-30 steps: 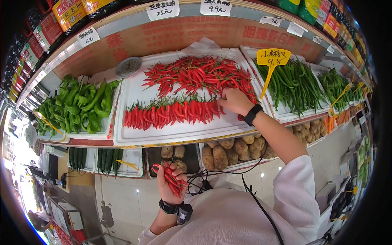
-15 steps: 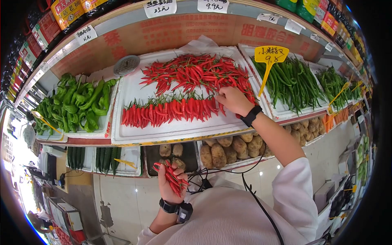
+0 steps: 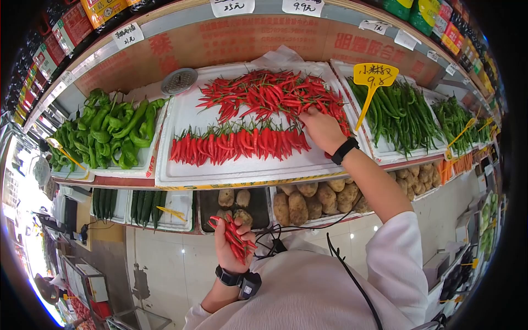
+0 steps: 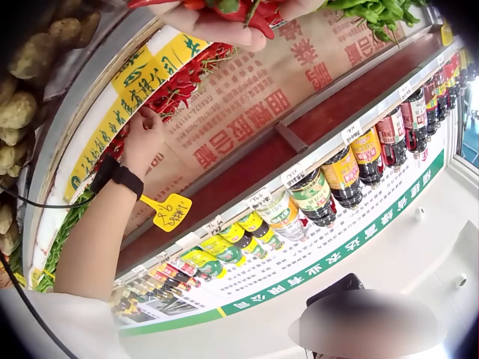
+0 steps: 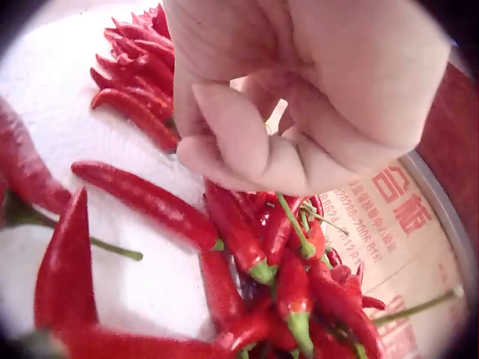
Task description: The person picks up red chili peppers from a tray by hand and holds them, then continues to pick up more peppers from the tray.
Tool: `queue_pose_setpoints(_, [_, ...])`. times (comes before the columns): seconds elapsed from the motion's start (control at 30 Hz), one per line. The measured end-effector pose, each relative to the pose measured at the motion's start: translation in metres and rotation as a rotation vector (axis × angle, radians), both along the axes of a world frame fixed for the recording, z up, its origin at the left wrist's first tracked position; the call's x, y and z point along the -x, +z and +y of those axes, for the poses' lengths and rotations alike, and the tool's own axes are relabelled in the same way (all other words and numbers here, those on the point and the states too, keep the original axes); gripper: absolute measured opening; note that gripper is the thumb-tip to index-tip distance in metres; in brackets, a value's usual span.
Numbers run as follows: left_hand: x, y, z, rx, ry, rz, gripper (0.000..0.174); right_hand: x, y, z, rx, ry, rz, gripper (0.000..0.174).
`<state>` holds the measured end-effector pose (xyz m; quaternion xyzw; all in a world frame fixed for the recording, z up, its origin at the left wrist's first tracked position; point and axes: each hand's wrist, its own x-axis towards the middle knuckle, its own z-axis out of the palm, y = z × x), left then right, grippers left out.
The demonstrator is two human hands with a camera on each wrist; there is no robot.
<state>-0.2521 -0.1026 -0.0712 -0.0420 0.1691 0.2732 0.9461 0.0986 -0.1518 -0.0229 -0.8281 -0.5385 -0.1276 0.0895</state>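
The person stands in front of a vegetable shelf. The left hand (image 3: 231, 248) is held low, near the body, and its fingers are closed around a bunch of red chillies (image 3: 234, 237), which stick out upward from the fist. The right hand (image 3: 323, 129) is stretched far out over the white foam tray (image 3: 181, 171) and sits on the right edge of the loose pile of red chillies (image 3: 264, 93) at the far side of the tray. In the right wrist view its fingers (image 5: 224, 134) are curled, with the thumb pressed against them, directly above the chillies, and one green stem (image 5: 293, 221) rises to the fingertips. I cannot tell if they really pinch it.

Between the pile and the near edge of the tray lies a tidy row of red chillies (image 3: 236, 146), stems pointing far; the right forearm passes over its right end. A yellow price tag (image 3: 375, 75) on a stick stands just to the right of the hand, in the tray of long green chillies (image 3: 399, 115). On the left there is a heap of green peppers (image 3: 110, 132), and a round grey disc (image 3: 179, 81) lies behind the trays. On the lower shelf are cucumbers (image 3: 146, 206) and potatoes (image 3: 308, 201). A black cable (image 3: 344, 267) runs across the white shirt.
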Motion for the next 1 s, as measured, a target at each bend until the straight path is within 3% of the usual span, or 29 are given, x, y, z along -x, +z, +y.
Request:
queue_pose_setpoints(0.13, [-0.001,-0.002,0.0,-0.003,-0.016,-0.013,0.03,-0.001,-0.003,0.001,0.119,0.004,-0.045,0.021])
queue_pose_setpoints(0.3, [0.001,-0.002,0.0,-0.001,-0.015,-0.016,0.03,-0.006,0.009,-0.001,-0.203,-0.069,0.068,0.015])
queue_pose_setpoints(0.43, [0.0,-0.001,-0.002,-0.018,-0.008,-0.015,0.028,-0.002,0.028,-0.008,-0.454,0.061,0.106,0.013])
queue_pose_setpoints(0.5, [0.0,-0.002,-0.002,-0.017,-0.011,-0.011,0.028,0.009,0.04,-0.015,-0.45,0.071,0.136,0.012])
queue_pose_setpoints(0.57, [0.0,-0.002,-0.003,-0.014,-0.02,-0.02,0.028,0.016,0.045,-0.02,-0.28,0.285,0.013,0.01])
queue_pose_setpoints(0.6, [0.0,-0.002,-0.002,-0.014,-0.02,-0.019,0.028,0.016,0.048,-0.021,-0.28,0.285,0.013,0.01])
queue_pose_setpoints(0.67, [0.001,-0.001,-0.004,0.006,-0.028,-0.028,0.028,0.018,0.048,-0.026,0.014,0.421,-0.267,0.01])
queue_pose_setpoints(0.77, [0.001,-0.003,-0.005,-0.017,-0.027,-0.043,0.031,0.019,0.04,-0.024,0.036,0.527,-0.379,0.01])
queue_pose_setpoints(1.0, [0.005,-0.001,-0.007,-0.017,-0.021,-0.056,0.032,0.011,0.018,-0.023,0.128,0.479,-0.28,0.008])
